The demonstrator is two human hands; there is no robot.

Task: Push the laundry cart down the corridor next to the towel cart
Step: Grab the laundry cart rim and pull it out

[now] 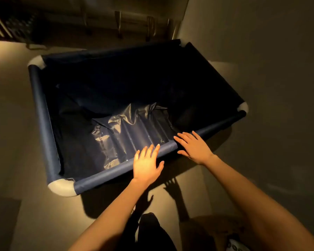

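My left hand (146, 165) flat and open over the laundry cart (43, 113) near rail, my right hand (193, 146) open beside it, fingers spread, clear plastic sheet (127, 131) inside

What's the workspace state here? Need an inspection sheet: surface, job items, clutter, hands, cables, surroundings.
Surface: beige floor, dimly lit, with hard shadows under the arms.
Job's things: laundry cart, navy fabric on a frame with white corner caps; crumpled plastic liner inside. Towel cart: not identifiable.
Clutter: dark crate-like object at far left, details unclear.
Grippers: left hand and right hand open, fingers spread, at the cart's near rail; firm contact cannot be confirmed.
Cables: nothing seen.
Surroundings: wall close on the right; metal legs ahead.
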